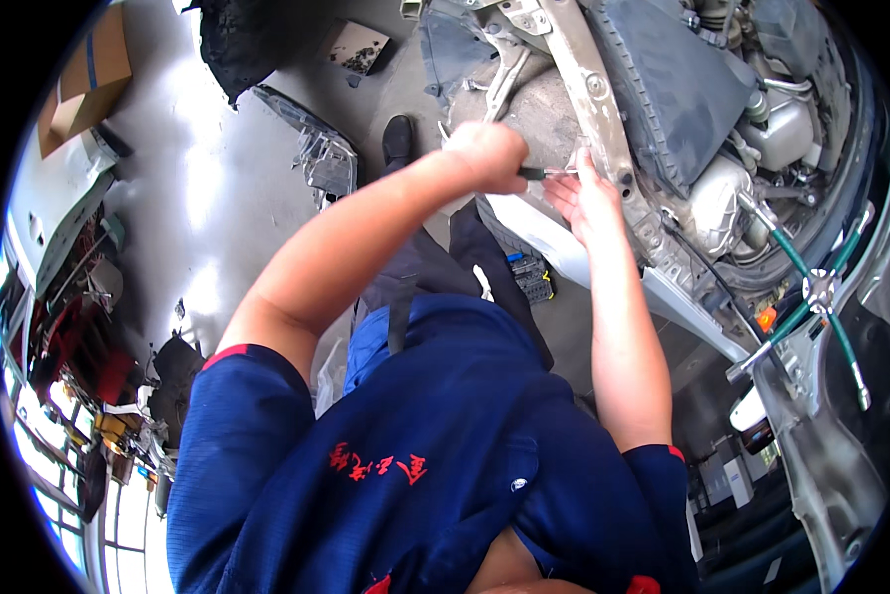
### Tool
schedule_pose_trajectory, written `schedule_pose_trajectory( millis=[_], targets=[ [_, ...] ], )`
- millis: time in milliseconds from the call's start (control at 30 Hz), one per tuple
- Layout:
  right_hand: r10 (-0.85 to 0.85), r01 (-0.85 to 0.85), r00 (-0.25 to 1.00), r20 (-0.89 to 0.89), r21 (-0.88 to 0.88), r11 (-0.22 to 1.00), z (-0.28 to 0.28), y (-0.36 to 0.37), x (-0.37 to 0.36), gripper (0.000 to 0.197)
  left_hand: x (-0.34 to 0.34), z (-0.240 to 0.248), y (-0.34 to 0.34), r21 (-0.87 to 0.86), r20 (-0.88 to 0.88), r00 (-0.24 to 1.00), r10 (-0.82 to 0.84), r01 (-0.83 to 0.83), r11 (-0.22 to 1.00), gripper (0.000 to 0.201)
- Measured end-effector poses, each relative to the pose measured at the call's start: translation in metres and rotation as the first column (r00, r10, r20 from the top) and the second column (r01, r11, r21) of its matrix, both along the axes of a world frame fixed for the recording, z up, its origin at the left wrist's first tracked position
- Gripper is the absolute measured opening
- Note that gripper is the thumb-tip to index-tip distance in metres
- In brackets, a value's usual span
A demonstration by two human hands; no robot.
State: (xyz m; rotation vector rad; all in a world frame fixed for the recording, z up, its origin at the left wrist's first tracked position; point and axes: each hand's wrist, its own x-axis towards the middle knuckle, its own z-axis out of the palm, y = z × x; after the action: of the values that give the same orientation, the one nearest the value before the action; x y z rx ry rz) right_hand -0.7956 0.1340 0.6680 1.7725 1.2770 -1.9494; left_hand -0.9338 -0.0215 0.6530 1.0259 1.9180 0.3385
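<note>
My left hand [488, 158] is closed around a screwdriver [533, 173] with a dark handle. Its thin shaft points right, toward my right hand [591, 203]. That hand is open, with the palm showing, the fingers extended and the thumb raised beside the car's bare metal rail [588, 84]. The screwdriver tip lies close to its fingers; whether they touch is too small to make out. Both hands are at the front corner of a partly dismantled car, above a white body panel edge [544, 228].
A green four-way lug wrench [819, 290] rests over the engine bay's right side, near a white reservoir [782, 134]. A removed headlight [321, 158] lies on the floor at left, with a black plastic part [237, 45] beyond. A tool set [534, 279] sits below my arms.
</note>
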Motion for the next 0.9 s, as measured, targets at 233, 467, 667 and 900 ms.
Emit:
schedule_pose_trajectory(
  millis=[233, 467, 667, 900],
  targets=[
    [0.554, -0.703, 0.688, 0.468, 0.241, 0.669, -0.001, 0.004, -0.007, 0.049, 0.047, 0.001, 0.001, -0.032, 0.118, 0.993, 0.02, -0.017, 0.999, 0.039],
    [0.624, -0.999, -0.044, 0.78, -0.018, -0.049, 0.029, 0.005, -0.046, 0.041, 0.063, -0.014, -0.075, 0.006, 0.342, 0.9, 0.271, -0.29, 0.957, 0.039],
    [0.288, -0.277, 0.882, 0.373, -0.086, 0.957, -0.004, 0.021, -0.026, 0.031, 0.012, -0.103, -0.275, -0.283, -0.023, 0.7, 0.713, -0.689, 0.667, 0.043],
    [0.529, -0.997, -0.044, 0.847, -0.006, -0.074, 0.014, 0.0, -0.045, 0.028, 0.069, -0.12, -0.502, -0.407, -0.279, 0.584, 0.762, -0.791, 0.457, 0.028]
  ],
)
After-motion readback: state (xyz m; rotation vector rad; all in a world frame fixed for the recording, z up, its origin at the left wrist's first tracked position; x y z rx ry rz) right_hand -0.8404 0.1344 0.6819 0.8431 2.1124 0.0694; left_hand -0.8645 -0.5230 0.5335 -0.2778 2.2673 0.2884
